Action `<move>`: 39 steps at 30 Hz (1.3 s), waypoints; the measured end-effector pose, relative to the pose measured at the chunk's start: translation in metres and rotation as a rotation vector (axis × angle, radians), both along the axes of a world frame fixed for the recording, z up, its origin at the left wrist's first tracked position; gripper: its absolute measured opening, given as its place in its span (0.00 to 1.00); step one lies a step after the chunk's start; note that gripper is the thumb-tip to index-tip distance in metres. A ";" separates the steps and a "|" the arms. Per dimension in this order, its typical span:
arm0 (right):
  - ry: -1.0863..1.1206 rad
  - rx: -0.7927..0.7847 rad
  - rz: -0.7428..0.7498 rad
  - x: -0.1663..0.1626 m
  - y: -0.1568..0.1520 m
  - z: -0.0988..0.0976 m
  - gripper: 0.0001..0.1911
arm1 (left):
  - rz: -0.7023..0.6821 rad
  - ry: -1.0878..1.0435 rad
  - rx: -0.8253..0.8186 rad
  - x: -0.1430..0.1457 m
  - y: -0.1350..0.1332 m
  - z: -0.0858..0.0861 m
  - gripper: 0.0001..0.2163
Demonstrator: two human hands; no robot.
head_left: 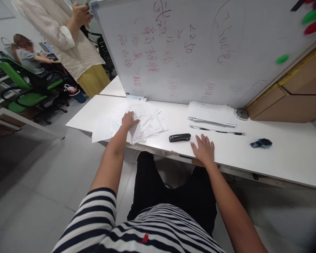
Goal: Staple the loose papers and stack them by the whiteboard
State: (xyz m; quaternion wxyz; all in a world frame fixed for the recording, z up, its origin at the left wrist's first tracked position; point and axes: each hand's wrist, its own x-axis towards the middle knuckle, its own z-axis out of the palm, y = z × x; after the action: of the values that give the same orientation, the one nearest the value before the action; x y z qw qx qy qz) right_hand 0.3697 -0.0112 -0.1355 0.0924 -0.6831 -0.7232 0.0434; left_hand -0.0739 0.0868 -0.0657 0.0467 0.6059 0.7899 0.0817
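We find the oblong black stapler (179, 137) lying crosswise just left of the nearer, empty right hand (204, 149), the unclenched left hand (129, 120) atop white paper sheets (153, 127).

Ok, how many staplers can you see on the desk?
1: the black stapler, beside the right hand, toward the spread papers under the left hand. Any beneath the papers would be hidden.

The left hand (130, 120) hides part of the loose white paper sheets (150, 125), whose markings are too small to read. The top edge cuts off the large white writing board (239, 77) and the standing person in a loose cream shirt (60, 38); the right edge crops the brown cardboard box (305, 80).
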 end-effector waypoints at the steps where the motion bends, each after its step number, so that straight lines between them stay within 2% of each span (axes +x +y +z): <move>1: 0.001 0.006 0.001 0.000 0.000 0.001 0.31 | 0.033 -0.016 -0.010 -0.003 0.001 -0.005 0.34; 5: -0.001 0.011 0.008 -0.001 -0.001 0.004 0.32 | 0.104 -0.015 0.057 -0.002 0.002 -0.017 0.31; 9: -0.012 -0.021 0.000 -0.001 0.000 0.005 0.32 | 0.090 0.028 0.126 0.005 -0.001 -0.020 0.20; 15: -0.023 0.002 0.004 -0.003 -0.001 0.005 0.31 | 0.107 -0.002 0.304 0.008 -0.015 -0.028 0.21; 22: -0.052 -0.017 -0.001 -0.003 -0.001 0.009 0.30 | 0.196 -0.177 0.336 -0.002 -0.018 -0.034 0.18; 27: -0.027 0.008 -0.001 -0.002 -0.001 0.006 0.31 | 0.181 -0.187 0.172 -0.019 -0.015 -0.021 0.14; 29: -0.014 0.017 -0.001 -0.002 -0.001 0.005 0.31 | 0.105 -0.201 0.116 -0.026 -0.013 -0.015 0.14; 31: -0.005 0.022 -0.001 -0.002 0.000 0.004 0.31 | 0.004 -0.199 0.074 -0.029 -0.011 -0.009 0.20; 34: 0.003 0.021 -0.001 -0.001 0.000 0.002 0.31 | -0.096 -0.132 -0.015 -0.028 -0.011 -0.001 0.26; 39: 0.012 0.040 0.007 -0.001 -0.001 0.003 0.31 | -0.174 0.060 -0.205 -0.017 -0.009 0.014 0.23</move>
State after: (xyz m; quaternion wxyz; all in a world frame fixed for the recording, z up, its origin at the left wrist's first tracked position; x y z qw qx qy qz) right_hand 0.3683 -0.0117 -0.1328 0.1101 -0.6784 -0.7256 0.0334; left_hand -0.0906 0.0774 -0.0520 0.0918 0.6665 0.7395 -0.0219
